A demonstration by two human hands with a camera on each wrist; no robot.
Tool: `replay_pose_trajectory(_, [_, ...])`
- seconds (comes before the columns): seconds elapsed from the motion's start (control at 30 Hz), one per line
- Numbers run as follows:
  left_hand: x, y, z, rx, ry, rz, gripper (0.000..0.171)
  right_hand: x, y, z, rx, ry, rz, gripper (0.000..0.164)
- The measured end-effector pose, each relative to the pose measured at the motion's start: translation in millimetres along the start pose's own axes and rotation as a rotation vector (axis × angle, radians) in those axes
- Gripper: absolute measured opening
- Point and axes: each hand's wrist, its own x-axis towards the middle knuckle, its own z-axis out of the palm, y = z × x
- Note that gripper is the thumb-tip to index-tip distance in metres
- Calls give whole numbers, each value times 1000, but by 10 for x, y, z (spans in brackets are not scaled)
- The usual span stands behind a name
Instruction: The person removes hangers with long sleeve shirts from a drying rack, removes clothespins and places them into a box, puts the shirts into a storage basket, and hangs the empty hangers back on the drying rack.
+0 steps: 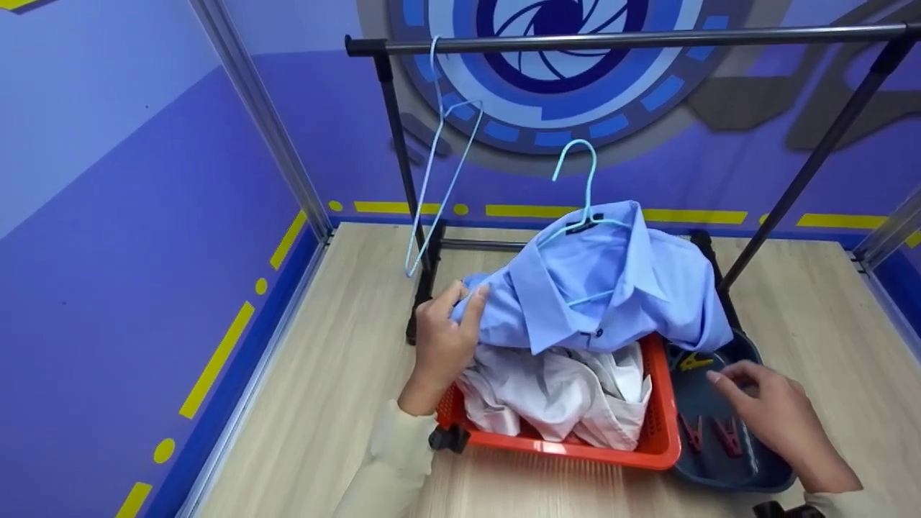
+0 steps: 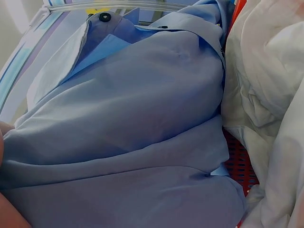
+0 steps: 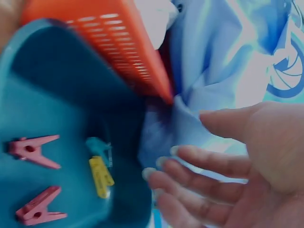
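A blue collared shirt (image 1: 504, 306) with a pale blue hanger (image 1: 591, 180) inside its neck lies over the red basket (image 1: 568, 447). My left hand (image 1: 446, 334) pinches the shirt at its left shoulder; the left wrist view shows folds of the blue fabric (image 2: 123, 104) and only an edge of the hand. Over the dark blue basin (image 1: 709, 396) hovers my right hand (image 1: 773, 410), fingers loosely bent around nothing. In the right wrist view, red clothespins (image 3: 40, 206), a yellow clothespin (image 3: 100, 175) and a teal clothespin (image 3: 99, 147) lie in the basin.
White clothes (image 1: 554, 392) fill the basket under the shirt. Behind stands a black clothes rack (image 1: 647, 37), with another hanger (image 1: 460, 173) hooked on its left end. Blue printed walls (image 1: 144, 288) enclose the wooden surface (image 1: 302, 388) at the left and back.
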Motion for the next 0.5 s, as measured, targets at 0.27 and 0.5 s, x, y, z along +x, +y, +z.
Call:
replay_pose_trajectory(0.27, [-28,35,-15,16,-78,-8,34,38,-100,-224,106,284,-187,44])
replay_pose_trajectory(0.5, [-34,46,-17,29,-155,-3,34,89,-266,-375,117,265,-274,42])
